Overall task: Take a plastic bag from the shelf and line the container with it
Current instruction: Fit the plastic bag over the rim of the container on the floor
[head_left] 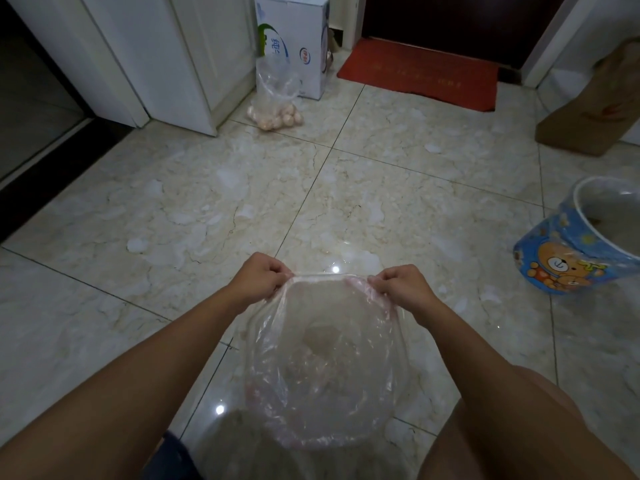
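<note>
A clear plastic bag (322,368) hangs open in front of me above the tiled floor. My left hand (265,277) pinches its far rim on the left and my right hand (398,284) pinches the same rim on the right, stretching the mouth wide. The container (568,251), a round blue bin with a cartoon bear on its side, stands on the floor at the right edge, well apart from the bag. A clear film appears to lie over its rim and outside wall.
Beige marble floor tiles (207,202) fill the view. A clear bag of eggs (277,98) leans against a white carton (301,39) by the white cabinet. A red doormat (419,72) lies at the door. A brown paper bag (588,109) stands far right.
</note>
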